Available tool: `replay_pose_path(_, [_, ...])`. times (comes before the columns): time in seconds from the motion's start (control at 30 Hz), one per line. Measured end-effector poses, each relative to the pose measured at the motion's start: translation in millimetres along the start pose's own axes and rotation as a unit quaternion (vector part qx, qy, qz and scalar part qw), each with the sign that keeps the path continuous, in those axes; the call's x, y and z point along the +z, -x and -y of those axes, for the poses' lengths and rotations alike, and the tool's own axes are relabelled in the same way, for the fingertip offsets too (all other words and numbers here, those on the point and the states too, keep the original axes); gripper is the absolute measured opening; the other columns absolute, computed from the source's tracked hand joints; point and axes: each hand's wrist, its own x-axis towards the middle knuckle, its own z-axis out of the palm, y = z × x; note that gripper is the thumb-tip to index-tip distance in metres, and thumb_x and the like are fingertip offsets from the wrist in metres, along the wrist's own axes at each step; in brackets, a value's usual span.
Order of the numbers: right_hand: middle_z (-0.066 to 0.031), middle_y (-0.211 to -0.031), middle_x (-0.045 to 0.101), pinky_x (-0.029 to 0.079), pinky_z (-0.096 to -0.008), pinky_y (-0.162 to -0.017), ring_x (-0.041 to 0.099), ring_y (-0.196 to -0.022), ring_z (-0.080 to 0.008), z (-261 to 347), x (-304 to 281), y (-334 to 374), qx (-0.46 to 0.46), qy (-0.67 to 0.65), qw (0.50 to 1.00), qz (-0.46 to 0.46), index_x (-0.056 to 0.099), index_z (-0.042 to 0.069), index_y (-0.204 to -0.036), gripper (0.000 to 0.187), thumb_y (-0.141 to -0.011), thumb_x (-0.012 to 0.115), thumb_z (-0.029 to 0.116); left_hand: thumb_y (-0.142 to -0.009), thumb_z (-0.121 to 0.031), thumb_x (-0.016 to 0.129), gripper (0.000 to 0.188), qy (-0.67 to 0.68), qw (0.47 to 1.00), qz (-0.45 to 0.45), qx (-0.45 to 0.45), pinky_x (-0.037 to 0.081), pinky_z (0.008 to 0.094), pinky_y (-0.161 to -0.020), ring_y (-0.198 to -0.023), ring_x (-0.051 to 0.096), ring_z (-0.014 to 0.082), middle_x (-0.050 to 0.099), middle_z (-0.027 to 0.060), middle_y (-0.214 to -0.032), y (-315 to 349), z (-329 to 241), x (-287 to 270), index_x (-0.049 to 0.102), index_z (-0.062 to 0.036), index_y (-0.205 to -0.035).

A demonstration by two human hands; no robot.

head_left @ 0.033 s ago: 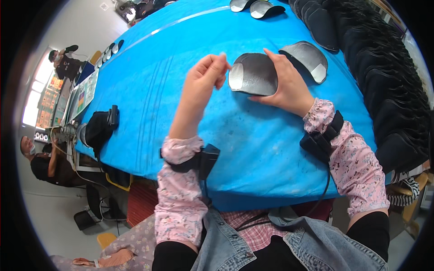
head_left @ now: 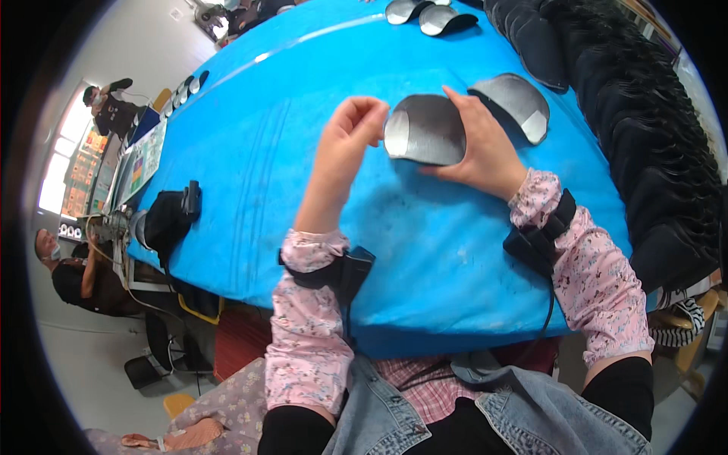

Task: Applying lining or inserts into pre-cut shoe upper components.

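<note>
My right hand (head_left: 489, 142) grips a curved dark panel (head_left: 434, 125) by its right side, thumb at the near edge and fingers at the far edge. The panel has a smooth grey inner face and a pale patch at its left end. Beside that end, my left hand (head_left: 350, 133) is closed in a pinch, its fingertips at or very near the panel's edge. Whatever the pinch holds is too small to make out. A second curved panel (head_left: 514, 102) with a similar pale patch lies just beyond my right hand.
Blue sheeting (head_left: 303, 189) covers the table. Long stacked rows of black curved pieces (head_left: 607, 114) line the right side. More panels (head_left: 444, 19) lie at the far edge. A black cap-like object (head_left: 168, 216) sits at the left, where two people are beyond the table.
My left hand has shifted slightly right, closer to the panel's pale end, its fingers still pinched. The right hand keeps its hold on the panel.
</note>
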Motion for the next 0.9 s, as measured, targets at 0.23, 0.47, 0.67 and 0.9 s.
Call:
replay_pose_path(0.23, [-0.0211, -0.117, 0.041, 0.034, -0.0402, -0.095, 0.042, -0.110, -0.0348, -2.6, 2.4, 3.3, -0.028, -0.045, 0.997, 0.053, 0.020, -0.002, -0.134, 0.105, -0.055, 0.079, 0.030, -0.057, -0.030, 0.083, 0.118, -0.230, 0.957, 0.161, 0.072, 0.022, 0.0387, -0.105, -0.128, 0.025, 0.0286, 0.025, 0.0195, -0.136, 4.9, 50.3, -2.8, 0.003, -0.0029, -0.140])
replay_pose_path(0.47, [-0.0183, -0.116, 0.044, 0.038, -0.0371, -0.092, 0.046, -0.106, -0.0326, -5.8, -5.4, 3.4, -0.006, -0.084, 0.988, 0.130, 0.025, 0.003, -0.133, 0.103, -0.053, 0.084, 0.030, -0.054, -0.023, 0.084, 0.098, -0.307, 0.939, 0.144, 0.054, 0.032, 0.0371, -0.099, -0.120, 0.037, 0.0264, 0.037, 0.0141, -0.128, 6.1, 45.0, -14.1, 0.029, -0.0016, -0.132])
replay_pose_path(0.67, [-0.0172, -0.108, 0.048, 0.042, -0.0372, -0.086, 0.050, -0.100, -0.0327, -4.1, -7.4, 0.2, 0.002, -0.053, 0.990, 0.133, 0.036, 0.002, -0.122, 0.092, -0.050, 0.084, 0.032, -0.049, -0.030, 0.084, 0.097, -0.331, 0.928, 0.156, 0.070, 0.034, 0.0388, -0.094, -0.116, 0.041, 0.0298, 0.047, 0.0156, -0.121, 1.7, 39.4, -18.1, 0.035, -0.0010, -0.128])
replay_pose_path(0.9, [-0.0179, -0.101, 0.049, 0.044, -0.0379, -0.080, 0.052, -0.092, -0.0346, -1.7, -11.9, -3.1, 0.014, -0.009, 0.987, 0.159, 0.035, 0.002, -0.121, 0.089, -0.052, 0.083, 0.029, -0.050, -0.032, 0.083, 0.095, -0.404, 0.900, 0.152, 0.067, 0.034, 0.0379, -0.092, -0.112, 0.046, 0.0293, 0.049, 0.0142, -0.119, 1.7, 32.8, -16.1, 0.036, -0.0064, -0.129])
